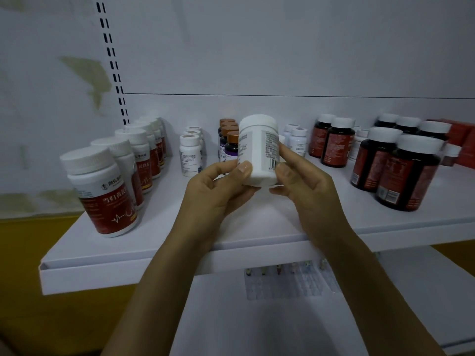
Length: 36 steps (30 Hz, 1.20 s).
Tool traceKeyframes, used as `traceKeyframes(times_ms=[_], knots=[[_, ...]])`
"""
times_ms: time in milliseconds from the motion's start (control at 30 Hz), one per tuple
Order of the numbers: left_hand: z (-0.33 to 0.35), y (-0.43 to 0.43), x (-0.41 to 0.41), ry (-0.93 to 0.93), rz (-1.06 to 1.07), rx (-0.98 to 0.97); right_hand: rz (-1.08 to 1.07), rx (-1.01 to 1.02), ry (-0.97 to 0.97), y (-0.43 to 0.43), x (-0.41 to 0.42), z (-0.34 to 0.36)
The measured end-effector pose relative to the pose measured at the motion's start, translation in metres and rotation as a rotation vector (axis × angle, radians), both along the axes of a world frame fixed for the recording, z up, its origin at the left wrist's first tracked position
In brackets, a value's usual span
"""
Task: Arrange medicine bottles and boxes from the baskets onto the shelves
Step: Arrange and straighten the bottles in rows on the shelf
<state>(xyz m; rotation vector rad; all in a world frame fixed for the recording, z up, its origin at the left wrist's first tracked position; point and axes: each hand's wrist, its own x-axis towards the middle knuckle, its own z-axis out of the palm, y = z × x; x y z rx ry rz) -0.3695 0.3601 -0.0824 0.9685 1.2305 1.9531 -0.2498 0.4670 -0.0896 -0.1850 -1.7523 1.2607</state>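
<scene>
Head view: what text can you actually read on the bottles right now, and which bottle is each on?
"当归黄芪": front red-label bottle, large white characters; the last is partly cut off.
Brand line above it: too small to read.
White bottle, in left hand and right hand: fine print and barcode, unreadable.
Dark bottles and shelf back rows: blurred.

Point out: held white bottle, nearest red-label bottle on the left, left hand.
white bottle (259,150), head view, label side below the cap
red-label bottle (108,201), head view, on the red label
left hand (210,196), head view, back of the hand
</scene>
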Motion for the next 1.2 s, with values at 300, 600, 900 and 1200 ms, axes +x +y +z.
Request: traceKeyframes(times_ms=[300, 600, 900, 1200], knots=[[-0.001, -0.001, 0.005, 0.263, 0.145, 0.030, 0.082, -0.084, -0.035, 0.001, -0.001, -0.001], [-0.002, 0.000, 0.008, 0.407, 0.145, 0.060, 0.084, -0.073, -0.039, 0.001, -0.001, -0.001], [-0.016, 0.005, 0.013, 0.911, 0.481, 0.206, 0.163, -0.206, 0.038, 0.000, 0.000, 0.001], [-0.014, 0.003, 0.015, 0.738, 0.268, 0.056, 0.110, -0.343, 0.083, 0.004, -0.004, 0.002]])
